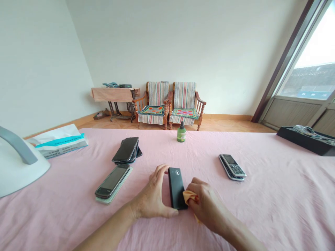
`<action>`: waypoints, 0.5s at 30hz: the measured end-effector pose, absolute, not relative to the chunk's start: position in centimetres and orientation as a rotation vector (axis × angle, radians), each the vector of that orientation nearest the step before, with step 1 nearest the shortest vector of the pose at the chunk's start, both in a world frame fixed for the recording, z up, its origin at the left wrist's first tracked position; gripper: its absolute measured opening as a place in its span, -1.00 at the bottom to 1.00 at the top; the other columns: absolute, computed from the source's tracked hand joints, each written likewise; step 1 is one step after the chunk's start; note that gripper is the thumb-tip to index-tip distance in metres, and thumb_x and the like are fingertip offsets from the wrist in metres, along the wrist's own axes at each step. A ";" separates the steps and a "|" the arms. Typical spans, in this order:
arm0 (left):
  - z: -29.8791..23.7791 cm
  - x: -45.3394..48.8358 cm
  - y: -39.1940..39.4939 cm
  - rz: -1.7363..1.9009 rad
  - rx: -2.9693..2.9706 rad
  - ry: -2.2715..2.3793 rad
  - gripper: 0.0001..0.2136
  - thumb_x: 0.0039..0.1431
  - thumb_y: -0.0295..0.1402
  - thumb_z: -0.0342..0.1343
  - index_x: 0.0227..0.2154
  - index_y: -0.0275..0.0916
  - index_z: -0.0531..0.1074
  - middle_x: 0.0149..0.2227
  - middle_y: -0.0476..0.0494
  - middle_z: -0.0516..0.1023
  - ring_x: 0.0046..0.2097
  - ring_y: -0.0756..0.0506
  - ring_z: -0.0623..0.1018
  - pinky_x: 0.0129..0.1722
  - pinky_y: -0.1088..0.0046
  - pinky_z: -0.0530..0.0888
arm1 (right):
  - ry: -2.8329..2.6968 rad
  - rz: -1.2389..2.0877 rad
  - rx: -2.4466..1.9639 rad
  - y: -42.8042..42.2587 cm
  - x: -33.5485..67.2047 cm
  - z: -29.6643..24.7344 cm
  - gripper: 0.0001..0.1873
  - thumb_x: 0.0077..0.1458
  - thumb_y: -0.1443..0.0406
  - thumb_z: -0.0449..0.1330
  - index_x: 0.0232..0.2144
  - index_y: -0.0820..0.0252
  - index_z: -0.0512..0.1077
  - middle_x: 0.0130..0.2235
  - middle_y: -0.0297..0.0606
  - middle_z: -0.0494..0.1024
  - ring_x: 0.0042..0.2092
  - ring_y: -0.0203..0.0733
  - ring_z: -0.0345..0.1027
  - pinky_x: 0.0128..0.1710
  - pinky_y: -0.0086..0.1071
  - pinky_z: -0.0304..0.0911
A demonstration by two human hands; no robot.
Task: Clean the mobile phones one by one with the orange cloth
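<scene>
Near centre of the pink sheet (261, 209) I log left hand (153, 197) pinching the black phone (177, 186) flat, right hand (208, 204) at its 4 o'clock clutching orange cloth (188, 196); hard wiping may skid it loose.

One view only: head cam, worn, aimed forward and tipped down across the pink table (274, 209). Left hand (153, 197) and right hand (206, 204) close in, bottom centre (wide lens, edges bend). Two chairs (169, 106) against far wall (209, 52) straight ahead, window (314, 62) far right.

Glossy black plastic phone (177, 188), soft orange cloth (188, 196), pink tablecloth (261, 209).
</scene>
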State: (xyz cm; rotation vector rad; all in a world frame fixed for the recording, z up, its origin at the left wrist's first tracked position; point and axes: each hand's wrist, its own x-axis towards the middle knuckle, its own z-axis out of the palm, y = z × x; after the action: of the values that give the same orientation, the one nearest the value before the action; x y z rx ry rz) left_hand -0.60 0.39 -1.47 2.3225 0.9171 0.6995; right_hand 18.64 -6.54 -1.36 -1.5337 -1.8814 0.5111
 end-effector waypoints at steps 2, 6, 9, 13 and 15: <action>-1.1 -0.8 0.3 0.686 2.277 0.927 -0.02 -0.42 -0.34 0.37 0.13 -0.20 -0.06 0.15 -0.30 0.13 0.17 -0.33 0.19 0.17 0.04 0.13 | -1.935 0.581 -1.460 -6.8 18.8 -1.0 -0.79 -0.16 0.56 0.00 -0.63 0.21 0.31 -0.43 -0.34 0.35 -0.44 -0.35 0.26 -0.44 -0.49 0.10; -0.3 -1.1 0.2 0.650 2.216 0.955 -0.03 -0.36 -0.35 0.34 0.14 -0.17 -0.09 0.13 -0.27 0.20 0.15 -0.32 0.23 0.15 0.04 0.17 | -1.871 0.564 -1.460 -6.3 19.5 -0.8 -0.79 -0.13 0.54 0.02 -0.59 0.20 0.35 -0.43 -0.35 0.36 -0.43 -0.34 0.27 -0.42 -0.48 0.11; 0.1 -1.3 0.1 0.633 2.215 0.988 -0.05 -0.35 -0.34 0.34 0.14 -0.16 -0.08 0.14 -0.28 0.18 0.17 -0.32 0.21 0.17 0.02 0.14 | -1.737 0.476 -1.528 -5.6 20.4 -1.0 -0.81 -0.09 0.50 0.03 -0.59 0.20 0.37 -0.44 -0.35 0.37 -0.42 -0.32 0.27 -0.42 -0.45 0.11; 0.4 -1.4 0.2 0.605 2.249 1.025 -0.04 -0.37 -0.33 0.34 0.15 -0.18 -0.07 0.16 -0.29 0.17 0.18 -0.33 0.21 0.17 0.03 0.15 | -1.632 0.519 -1.542 -5.1 21.0 -1.5 -0.84 -0.06 0.45 0.05 -0.55 0.20 0.40 -0.43 -0.35 0.39 -0.40 -0.30 0.29 -0.43 -0.45 0.11; 0.4 -1.2 0.2 0.588 2.263 1.039 -0.03 -0.38 -0.29 0.35 0.15 -0.19 -0.05 0.15 -0.30 0.18 0.17 -0.34 0.21 0.16 0.03 0.16 | -1.616 0.560 -1.531 -5.1 20.8 -1.6 -0.83 -0.06 0.45 0.04 -0.54 0.20 0.41 -0.43 -0.34 0.39 -0.40 -0.30 0.30 -0.44 -0.46 0.11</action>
State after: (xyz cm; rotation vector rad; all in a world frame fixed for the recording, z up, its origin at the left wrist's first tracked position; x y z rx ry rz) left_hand -1.19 0.18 0.40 2.2634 1.0388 0.5876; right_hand 20.82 -5.05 -1.60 -1.5314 -1.6158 0.5600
